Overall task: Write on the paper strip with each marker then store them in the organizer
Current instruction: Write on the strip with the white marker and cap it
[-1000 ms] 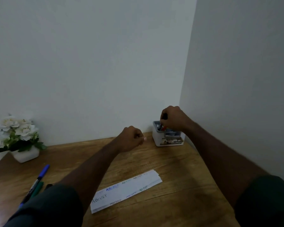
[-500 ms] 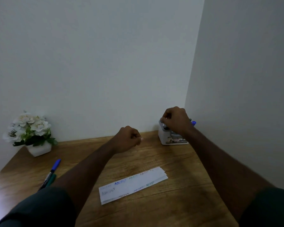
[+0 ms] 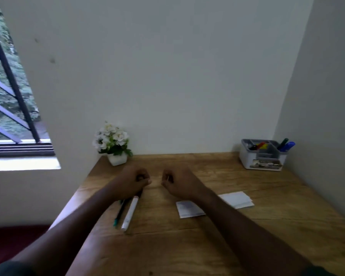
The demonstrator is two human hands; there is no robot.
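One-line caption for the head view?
Both curled hands, left hand and right hand, hover above two markers near the paper strip.

White walls [image 3: 167, 76], barred window [image 3: 10, 92], wooden desk [image 3: 187, 246].

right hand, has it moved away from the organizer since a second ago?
Yes. The right hand has left the organizer and now sits leftward, beside the left hand.

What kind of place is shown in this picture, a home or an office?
Probably a small home desk corner, though I cannot be sure. A wooden table fits between plain walls, with a potted white flower, a desk organizer holding markers, and a barred window.
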